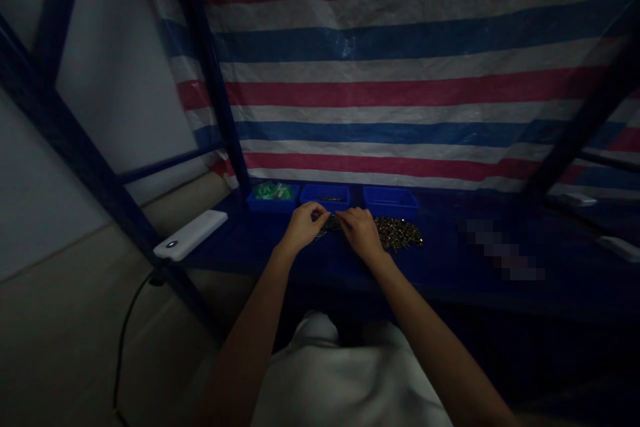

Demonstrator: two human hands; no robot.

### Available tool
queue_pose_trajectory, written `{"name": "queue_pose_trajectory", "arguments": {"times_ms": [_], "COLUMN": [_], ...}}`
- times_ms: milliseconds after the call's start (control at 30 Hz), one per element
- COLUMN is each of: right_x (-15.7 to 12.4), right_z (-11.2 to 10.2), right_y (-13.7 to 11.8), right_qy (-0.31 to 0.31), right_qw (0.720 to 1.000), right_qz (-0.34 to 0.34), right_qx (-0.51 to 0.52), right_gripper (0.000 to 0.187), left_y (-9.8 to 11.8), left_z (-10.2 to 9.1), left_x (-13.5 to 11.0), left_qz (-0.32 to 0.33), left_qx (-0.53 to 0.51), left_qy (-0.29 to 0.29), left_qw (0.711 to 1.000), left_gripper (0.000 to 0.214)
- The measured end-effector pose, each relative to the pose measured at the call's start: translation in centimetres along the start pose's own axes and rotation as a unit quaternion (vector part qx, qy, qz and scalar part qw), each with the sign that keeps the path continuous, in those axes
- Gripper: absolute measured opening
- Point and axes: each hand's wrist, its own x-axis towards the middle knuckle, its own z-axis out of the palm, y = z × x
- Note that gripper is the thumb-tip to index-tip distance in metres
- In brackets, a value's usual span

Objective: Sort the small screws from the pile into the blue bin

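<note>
My left hand [305,225] and my right hand [359,229] rest close together on a dark blue bench [450,267], fingers curled and pinched toward each other over small metal parts I cannot make out. A heap of small brass-coloured parts [400,232] lies just right of my right hand. Behind the hands stand three blue bins: the left bin [273,195] holds pale green pieces, the middle bin [326,197] holds a few dark parts, and the right bin [390,200] looks dark inside.
A white power bank [190,235] with a cable lies on the bench's left corner. Blue metal frame posts [210,73] rise at both sides. A red, white and blue striped tarp [400,67] hangs behind. White objects [580,199] lie far right.
</note>
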Motion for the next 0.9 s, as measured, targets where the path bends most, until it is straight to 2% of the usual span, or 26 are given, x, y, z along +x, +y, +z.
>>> {"name": "queue_pose_trajectory", "arguments": {"times_ms": [67,100,133,167,233,300,333,367,400,467,533,600,667,800,900], "right_x": [0.0,0.1,0.2,0.3,0.5,0.6,0.7,0.6,0.5,0.3,0.2,0.3,0.9,3.4,5.9], "right_z": [0.4,0.6,0.8,0.9,1.0,0.8,0.7,0.6,0.5,0.5,0.5,0.5,0.3,-0.5,-0.3], "right_y": [-0.3,-0.5,-0.8,-1.2,-2.1,-3.0,-3.4,-3.8,-4.0,-4.3,-4.3,-4.0,-3.5,-1.5,0.3], "right_qy": [0.021,0.042,0.064,0.085,0.107,0.103,0.100,0.098,0.098,0.100,0.097,0.092,0.097,0.134,0.133], "right_qw": [0.995,0.983,0.959,0.918,0.793,0.659,0.605,0.563,0.532,0.501,0.506,0.547,0.617,0.785,0.881], "right_qz": [0.052,0.094,0.148,0.207,0.308,0.342,0.341,0.335,0.328,0.320,0.319,0.321,0.319,0.290,0.232], "right_qx": [0.083,0.151,0.235,0.328,0.515,0.661,0.712,0.749,0.775,0.798,0.795,0.768,0.713,0.531,0.391], "right_gripper": [0.020,0.019,0.018,0.018,0.021,0.023,0.023,0.023,0.024,0.023,0.023,0.023,0.026,0.027,0.024], "left_y": [-0.5,-0.9,-1.6,-2.3,-4.1,-6.0,-6.8,-7.4,-7.8,-8.2,-8.1,-7.9,-7.8,-7.6,-7.5], "left_z": [-0.1,-0.1,-0.1,0.0,0.3,0.8,1.1,1.3,1.5,1.7,1.7,1.5,1.4,1.5,1.6], "left_x": [0.0,-0.1,-0.1,-0.2,-0.4,-0.7,-0.9,-1.1,-1.2,-1.4,-1.5,-1.6,-1.6,-1.7,-1.8], "left_qz": [-0.012,-0.021,-0.032,-0.045,-0.073,-0.100,-0.115,-0.128,-0.135,-0.136,-0.131,-0.133,-0.136,-0.123,-0.117], "left_qx": [-0.029,-0.043,-0.053,-0.057,-0.055,-0.037,-0.029,-0.026,-0.024,-0.020,-0.015,-0.009,-0.003,0.006,0.009], "left_qy": [0.012,0.028,0.051,0.079,0.137,0.174,0.180,0.178,0.179,0.177,0.175,0.170,0.166,0.154,0.143], "left_qw": [0.999,0.998,0.997,0.994,0.986,0.979,0.977,0.975,0.974,0.974,0.976,0.976,0.977,0.980,0.983], "left_gripper": [0.014,0.017,0.019,0.021,0.023,0.021,0.020,0.019,0.018,0.016,0.015,0.014,0.014,0.013,0.013]}}
